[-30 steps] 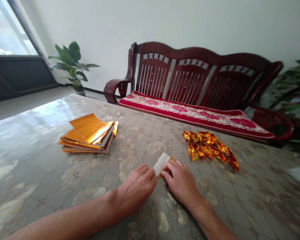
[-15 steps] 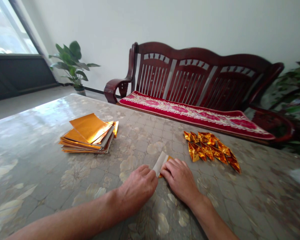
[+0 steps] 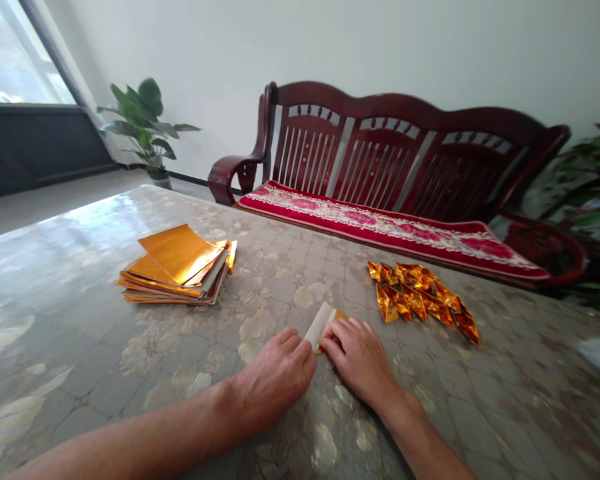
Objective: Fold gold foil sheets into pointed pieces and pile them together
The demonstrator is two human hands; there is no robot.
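Note:
A sheet of gold foil paper, partly folded so that its pale back and a gold edge show, lies on the table between my hands. My left hand is closed at its near left end, fingers curled against it. On its right part, my right hand presses with bent fingers and thumb, hiding much of the gold side. To the right rests a cluster of several folded gold paper ingots. A stack of flat gold foil sheets sits at the left, its top sheets askew.
The table has a glossy floral cover. Behind it stands a dark wooden bench with a red patterned seat cover. One potted plant is at the back left, another at the right edge.
Almost nothing differs. Both hands stay on the folded sheet, with only a very slight shift of the fingers and of the camera view.

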